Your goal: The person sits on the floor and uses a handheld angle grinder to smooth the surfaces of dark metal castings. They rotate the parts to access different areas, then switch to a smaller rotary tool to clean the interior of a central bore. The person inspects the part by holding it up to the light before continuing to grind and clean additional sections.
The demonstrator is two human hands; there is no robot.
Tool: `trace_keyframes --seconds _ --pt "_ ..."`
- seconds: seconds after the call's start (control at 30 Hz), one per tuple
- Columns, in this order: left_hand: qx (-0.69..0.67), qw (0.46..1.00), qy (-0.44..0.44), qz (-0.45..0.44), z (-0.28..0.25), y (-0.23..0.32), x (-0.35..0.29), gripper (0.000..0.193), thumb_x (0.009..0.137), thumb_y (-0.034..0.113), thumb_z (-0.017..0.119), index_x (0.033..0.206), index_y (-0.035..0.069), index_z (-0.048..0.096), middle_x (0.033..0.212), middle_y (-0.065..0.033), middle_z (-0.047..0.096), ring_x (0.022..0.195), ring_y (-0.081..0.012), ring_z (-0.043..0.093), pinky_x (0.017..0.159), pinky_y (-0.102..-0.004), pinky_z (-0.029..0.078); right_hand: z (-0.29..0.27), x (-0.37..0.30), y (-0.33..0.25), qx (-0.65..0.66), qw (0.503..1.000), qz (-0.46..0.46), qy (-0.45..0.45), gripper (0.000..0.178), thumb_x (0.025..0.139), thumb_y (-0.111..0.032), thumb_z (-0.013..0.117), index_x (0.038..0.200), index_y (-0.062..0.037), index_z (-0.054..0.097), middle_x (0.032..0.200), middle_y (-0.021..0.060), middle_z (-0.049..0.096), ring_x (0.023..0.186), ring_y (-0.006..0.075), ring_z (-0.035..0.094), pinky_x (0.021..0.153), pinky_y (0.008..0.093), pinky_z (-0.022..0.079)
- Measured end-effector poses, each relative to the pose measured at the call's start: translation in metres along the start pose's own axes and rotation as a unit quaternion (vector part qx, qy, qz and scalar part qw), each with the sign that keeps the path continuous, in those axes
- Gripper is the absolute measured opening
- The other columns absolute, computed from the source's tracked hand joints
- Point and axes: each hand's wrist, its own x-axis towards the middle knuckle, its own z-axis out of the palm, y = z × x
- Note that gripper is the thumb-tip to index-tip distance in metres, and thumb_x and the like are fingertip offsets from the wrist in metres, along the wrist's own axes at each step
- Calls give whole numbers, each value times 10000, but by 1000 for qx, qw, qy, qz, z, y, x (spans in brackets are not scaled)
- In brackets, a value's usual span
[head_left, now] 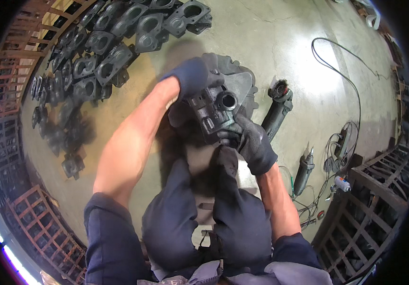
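Observation:
A dark metal casting (203, 111) with a round bored opening is held in front of me, tilted, over a larger flat-sided casting (243, 85). My left hand (192, 78), in a dark blue glove, is closed around its upper left end. At its lower right, my right hand (256, 145), in a dark grey glove, grips the near edge with curled fingers. Part of the larger piece is hidden behind the held one. Just right of my right hand lies an angle grinder (278, 108) with a round wire brush at its far end.
Many similar castings (112, 61) are spread on the floor at far left. A straight grinder (304, 172), a spray can (342, 184) and tangled cables (330, 164) lie to the right. Rusty metal cages (373, 190) stand at the lower right, and another cage (43, 216) at the left.

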Motion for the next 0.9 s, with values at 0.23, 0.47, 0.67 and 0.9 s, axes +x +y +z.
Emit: trace_keyframes --seconds 0.23,0.47,0.67,0.9 --pt "-83 992 -58 -75 -39 8 15 473 915 477 613 1121 55 669 950 -220 709 840 -388 681 750 -439 525 -102 1 0 -323 887 -138 301 450 968 -290 642 1247 59 590 998 148 718 929 227 700 795 319 547" --pt "-19 992 -4 -125 -53 23 -12 283 951 85 580 1221 49 658 868 -185 704 785 -260 703 722 -346 536 -216 40 13 -528 664 -106 519 692 778 -503 771 1125 78 622 1009 289 698 992 423 682 854 457 516" --pt "-300 849 324 -291 -80 69 -94 200 1012 135 575 1105 -13 671 952 -113 742 847 -147 692 795 -279 541 -198 93 1 -509 668 -24 543 486 756 -425 757 944 19 701 901 220 727 831 395 708 742 465 541" --pt "-252 948 78 -177 -80 193 -109 303 917 317 638 1045 47 689 898 -176 710 801 -351 704 728 -421 559 -193 15 -16 -166 923 -101 332 396 746 -310 798 963 -3 671 757 78 616 609 219 590 556 350 504"
